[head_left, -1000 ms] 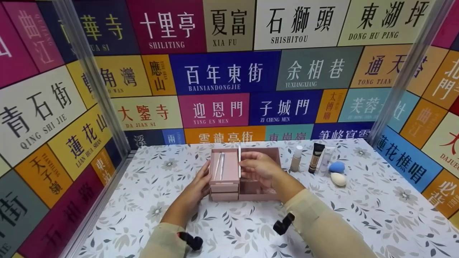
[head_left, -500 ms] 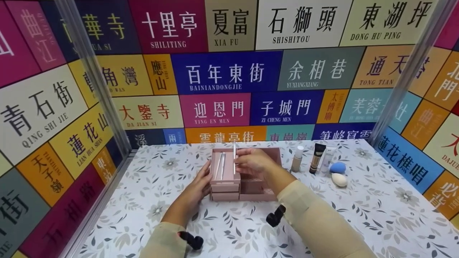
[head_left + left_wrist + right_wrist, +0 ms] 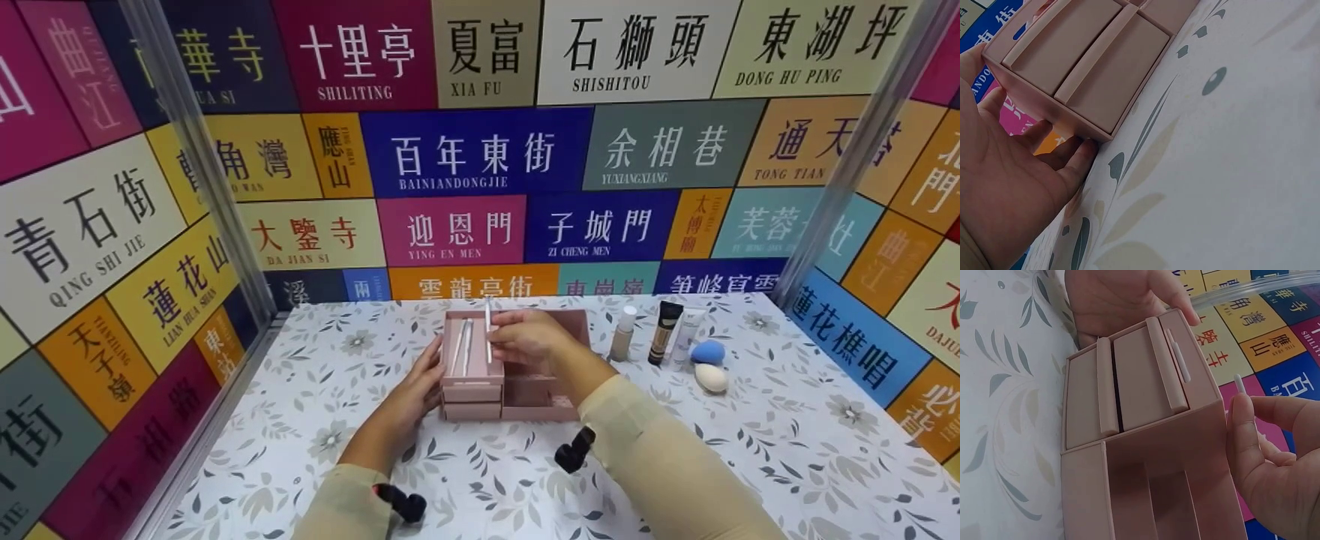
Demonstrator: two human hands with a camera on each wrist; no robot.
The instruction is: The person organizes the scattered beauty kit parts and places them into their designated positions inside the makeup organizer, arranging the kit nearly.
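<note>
In the head view, a pink desktop organizer stands on the table, with two stacked drawers on its left and open compartments on its right. My right hand pinches a slim white pen-like stick between thumb and fingers, upright over the right part of the organizer's top. Slender white sticks lie side by side in the shallow top. My left hand rests its extended fingers against the organizer's left side; the left wrist view shows the fingertips near its lower edge.
To the right stand a foundation bottle with a white cap, a black-and-gold tube and a white tube. Beside them lie a blue makeup sponge and a cream one. Lettered panels wall the table's back and sides.
My right hand has moved slightly left, bringing the white stick from the drawer section's right edge to over its top. The left hand stays against the organizer's side.
</note>
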